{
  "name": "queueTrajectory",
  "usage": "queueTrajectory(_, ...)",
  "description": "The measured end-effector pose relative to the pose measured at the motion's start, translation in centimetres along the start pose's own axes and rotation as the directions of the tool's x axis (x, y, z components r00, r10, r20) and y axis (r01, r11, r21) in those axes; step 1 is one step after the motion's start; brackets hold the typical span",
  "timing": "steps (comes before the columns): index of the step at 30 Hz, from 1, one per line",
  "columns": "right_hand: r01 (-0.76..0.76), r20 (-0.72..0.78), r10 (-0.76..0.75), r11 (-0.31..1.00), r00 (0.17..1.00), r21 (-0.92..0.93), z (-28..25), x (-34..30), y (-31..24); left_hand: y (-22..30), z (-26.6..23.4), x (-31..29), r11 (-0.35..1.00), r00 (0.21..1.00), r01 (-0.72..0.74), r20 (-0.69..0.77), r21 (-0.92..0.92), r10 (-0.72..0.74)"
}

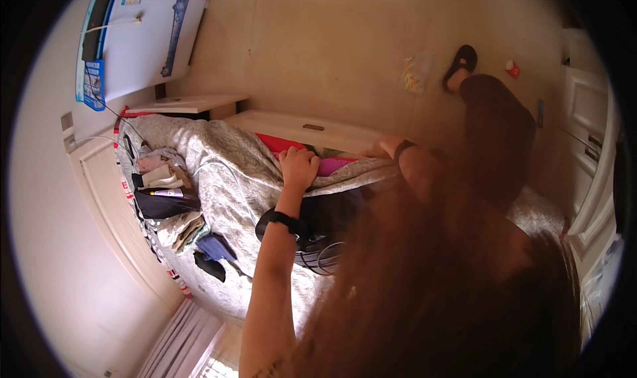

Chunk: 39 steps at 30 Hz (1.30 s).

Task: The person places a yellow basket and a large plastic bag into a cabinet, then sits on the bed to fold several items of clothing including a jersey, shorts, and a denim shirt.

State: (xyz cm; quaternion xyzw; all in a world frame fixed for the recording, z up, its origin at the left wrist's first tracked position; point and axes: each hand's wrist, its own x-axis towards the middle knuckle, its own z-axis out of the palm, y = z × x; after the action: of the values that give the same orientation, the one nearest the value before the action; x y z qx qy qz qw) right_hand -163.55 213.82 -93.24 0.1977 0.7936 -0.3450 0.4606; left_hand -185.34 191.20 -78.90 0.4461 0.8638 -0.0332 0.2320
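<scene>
My left hand (300, 167), with a black band on its wrist, rests at the edge of the grey bedcover (232, 153). Its fingers curl down over the drawer's opening, and whatever they hold is hidden. Beneath the hand, red cloth (279, 143) and purple cloth (330, 166) show inside a pulled-out bed drawer (312, 127) with a pale front. My right hand (385, 147) is at the right part of that drawer's front, close to its upper edge. Blur hides how its fingers lie. A dark band circles the right wrist.
Folded clothes (174, 199) and a cable (229, 172) lie on the bed. A black bag (325, 215) sits by my left forearm. Beyond are a white appliance (149, 36), a plastic packet (413, 76) and a small red wrapper (512, 69) on the floor. Long hair blocks the lower middle.
</scene>
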Motion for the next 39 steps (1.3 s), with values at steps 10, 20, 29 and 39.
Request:
queueTrajectory(10,0.166,0.07,-0.228,0.855,0.971,0.491,-0.2,20.5,-9.2,-0.2,4.4,4.6,0.969,0.719,0.227,-0.655,-0.095,-0.233)
queueTrajectory(20,-0.033,0.315,-0.248,0.737,0.916,0.675,-2.7,29.6,-11.8,-3.0,4.9,4.4,0.944,0.877,0.214,-0.376,-0.25,-0.299)
queueTrajectory(29,0.423,0.22,-0.48,0.868,0.849,0.259,-1.7,34.5,-12.8,-4.1,5.0,3.8,0.937,0.859,0.21,-0.405,-0.279,-0.313)
queueTrajectory(39,0.293,0.279,-0.293,0.955,0.915,0.042,-3.2,35.6,-13.4,-4.1,4.7,3.8,0.938,0.852,0.172,-0.432,-0.303,-0.295)
